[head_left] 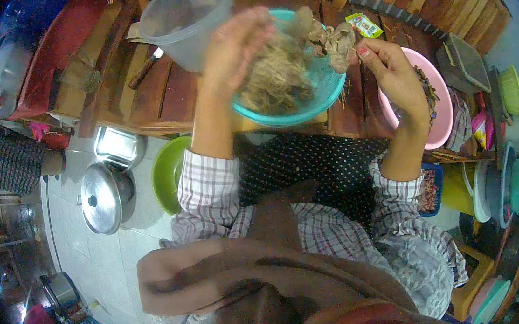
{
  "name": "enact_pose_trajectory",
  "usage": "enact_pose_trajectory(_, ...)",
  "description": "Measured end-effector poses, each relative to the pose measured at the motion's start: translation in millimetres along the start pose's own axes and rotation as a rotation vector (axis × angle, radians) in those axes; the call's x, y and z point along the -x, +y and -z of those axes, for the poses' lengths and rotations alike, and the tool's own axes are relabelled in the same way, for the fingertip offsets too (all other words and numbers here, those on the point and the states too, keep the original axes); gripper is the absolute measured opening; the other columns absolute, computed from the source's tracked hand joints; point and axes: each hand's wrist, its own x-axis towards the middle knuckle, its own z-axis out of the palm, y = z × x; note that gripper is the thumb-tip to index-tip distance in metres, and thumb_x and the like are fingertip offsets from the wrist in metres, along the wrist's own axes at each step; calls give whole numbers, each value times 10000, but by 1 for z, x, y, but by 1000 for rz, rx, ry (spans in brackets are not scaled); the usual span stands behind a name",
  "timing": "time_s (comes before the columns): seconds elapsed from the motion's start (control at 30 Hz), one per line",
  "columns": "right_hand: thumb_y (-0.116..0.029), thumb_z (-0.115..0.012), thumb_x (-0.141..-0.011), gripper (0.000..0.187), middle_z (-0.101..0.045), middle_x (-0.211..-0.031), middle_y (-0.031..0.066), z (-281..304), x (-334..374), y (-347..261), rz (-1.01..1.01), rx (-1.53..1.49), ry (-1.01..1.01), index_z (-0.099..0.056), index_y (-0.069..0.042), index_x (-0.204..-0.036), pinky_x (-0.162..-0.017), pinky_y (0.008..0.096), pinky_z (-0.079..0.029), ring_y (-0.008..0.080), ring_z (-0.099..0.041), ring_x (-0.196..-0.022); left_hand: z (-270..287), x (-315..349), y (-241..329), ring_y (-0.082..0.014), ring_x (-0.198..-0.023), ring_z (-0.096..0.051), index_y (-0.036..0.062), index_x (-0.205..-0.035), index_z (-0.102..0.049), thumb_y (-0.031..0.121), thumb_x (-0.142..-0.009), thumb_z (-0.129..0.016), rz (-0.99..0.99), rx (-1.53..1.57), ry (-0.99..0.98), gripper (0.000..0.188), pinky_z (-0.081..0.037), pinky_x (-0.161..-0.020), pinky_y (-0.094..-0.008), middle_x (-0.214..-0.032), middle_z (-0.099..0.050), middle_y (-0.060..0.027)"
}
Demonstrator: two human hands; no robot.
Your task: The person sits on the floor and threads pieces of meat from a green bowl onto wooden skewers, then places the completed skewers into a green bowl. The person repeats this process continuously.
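Between my right thumb and fingers I pinch a clump of greyish-brown oyster mushrooms (pixel 341 47); my right hand (pixel 395 70) is closed on it, near the far right rim of a turquoise basket (pixel 286 119). In that basket lies a heap of pale brown shredded mushroom (pixel 279 80). My left hand (pixel 237 49), slightly blurred, hovers over the heap's left edge with loosely stretched fingers and nothing visible in them. A pink basin (pixel 440 128) holding dark scraps stands beside my right wrist.
Behind my left hand stands a clear plastic tub (pixel 183 26), with a knife (pixel 146 67) beside it. A small colourful packet (pixel 364 25) lies beyond my right hand. On the floor at left are a lidded metal pot (pixel 100 199) and a green basin (pixel 168 172).
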Motion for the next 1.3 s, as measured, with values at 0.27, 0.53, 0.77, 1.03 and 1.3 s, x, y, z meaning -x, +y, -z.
enact_pose_trajectory(0.27, -168, -496, -976, 232, -599, -804, 14, 1, 2, -2, 27, -18, -20, -602, 12, -875, -743, 256, -423, 103, -526, -789, 1, -1, -2, -221, -1009, -624, -51, -1125, -601, 149, -949, -545, 18, 50, -48, 273, -520, -907, -319, -1095, -641, -129)
enact_pose_trajectory(0.53, -178, -512, -965, 226, -649, -805, 55, 0, 2, -1, 4, -86, 20, -611, 8, -883, -748, 294, -473, 145, -590, -790, 1, -4, -7, -235, -1016, -623, -41, -1095, -616, 141, -943, -556, -36, 116, 13, 244, -502, -959, -333, -1090, -641, -126)
enact_pose_trajectory(0.77, -168, -510, -983, 229, -577, -821, -26, 2, 2, -1, -48, -103, -11, -598, 26, -900, -773, 232, -411, 67, -501, -807, 2, -3, -6, -225, -1033, -621, -41, -1089, -619, 137, -938, -563, -67, 69, -45, 240, -500, -954, -330, -1098, -643, -128)
enact_pose_trajectory(1.03, -147, -512, -966, 196, -607, -811, 29, 2, 2, 3, 17, -65, -28, -604, 12, -897, -751, 271, -448, 120, -555, -804, 0, 1, -4, -268, -1134, -571, -53, -1218, -551, 167, -952, -538, 54, -63, -21, 345, -450, -1023, -386, -1217, -595, -133)
enact_pose_trajectory(1.3, -162, -506, -969, 213, -644, -812, 63, -2, 1, -2, -10, -55, -2, -608, 7, -890, -758, 292, -475, 151, -597, -803, -1, 0, -8, -218, -1093, -587, -32, -1235, -546, 234, -957, -539, 58, -78, -113, 384, -481, -962, -381, -1186, -610, -108)
